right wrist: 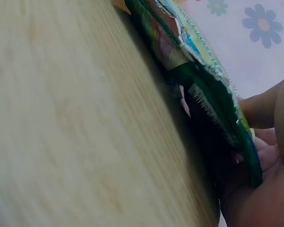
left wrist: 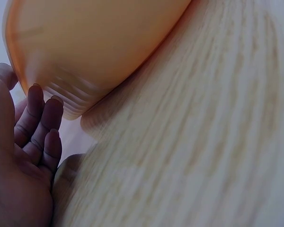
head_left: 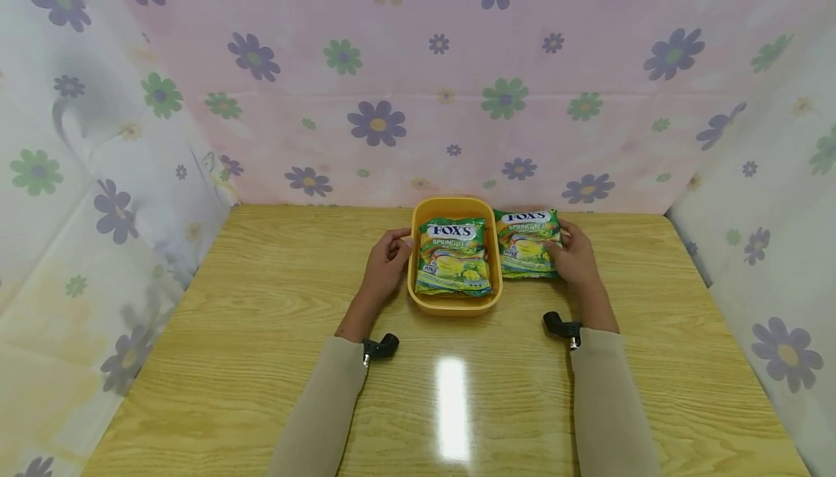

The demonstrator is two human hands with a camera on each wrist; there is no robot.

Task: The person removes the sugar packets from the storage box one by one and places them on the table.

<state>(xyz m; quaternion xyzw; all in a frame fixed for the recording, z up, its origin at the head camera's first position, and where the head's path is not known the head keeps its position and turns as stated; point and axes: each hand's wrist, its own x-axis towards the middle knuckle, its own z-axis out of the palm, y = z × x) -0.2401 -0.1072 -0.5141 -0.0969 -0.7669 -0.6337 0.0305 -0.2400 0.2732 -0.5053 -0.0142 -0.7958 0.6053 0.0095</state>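
Observation:
A yellow plastic tub (head_left: 455, 311) stands near the back of the table, with a green bag of Fox's Spring Tea candy (head_left: 453, 258) lying face up inside. My left hand (head_left: 387, 263) holds the tub's left side, thumb at the rim and fingers against the outer wall (left wrist: 85, 52). Just right of the tub, my right hand (head_left: 576, 253) grips a second green candy bag (head_left: 525, 245) by its right edge, thumb on top and fingers underneath. From the right wrist, this bag's side (right wrist: 203, 90) shows slightly tilted above the wood; its far end is cut off.
The wooden table (head_left: 281, 361) meets a flowered cloth wall (head_left: 444, 121) right behind the tub. More flowered cloth hangs at both sides. A black wrist camera (head_left: 381, 346) sits on the left sleeve, another camera (head_left: 562, 326) on the right.

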